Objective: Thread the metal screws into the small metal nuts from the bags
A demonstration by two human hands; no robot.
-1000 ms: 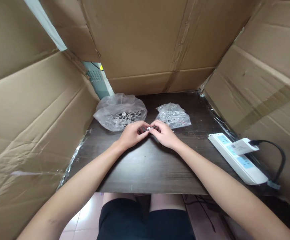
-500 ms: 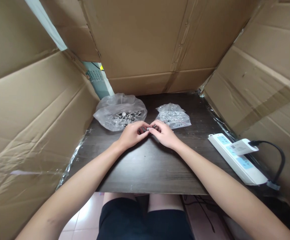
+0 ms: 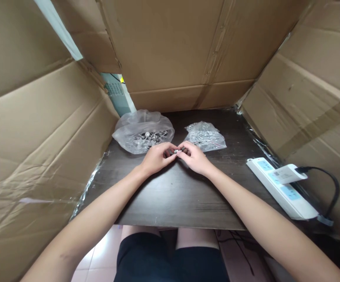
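Left hand (image 3: pixel 157 157) and right hand (image 3: pixel 195 158) pinched one part (image 3: pixel 178 151) between them over the table (image 3: pixel 170 199); its completion was unclear. Many metal pieces (image 3: pixel 155 136) remained in the far left bag (image 3: pixel 125 135).

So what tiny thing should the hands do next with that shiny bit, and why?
Maybe the right hand should gently turn the small metal piece while the left hand steadies it. Both hands meet at it, and it's tiny and partly hidden by fingers, so a slow turn seems safer than a big move.
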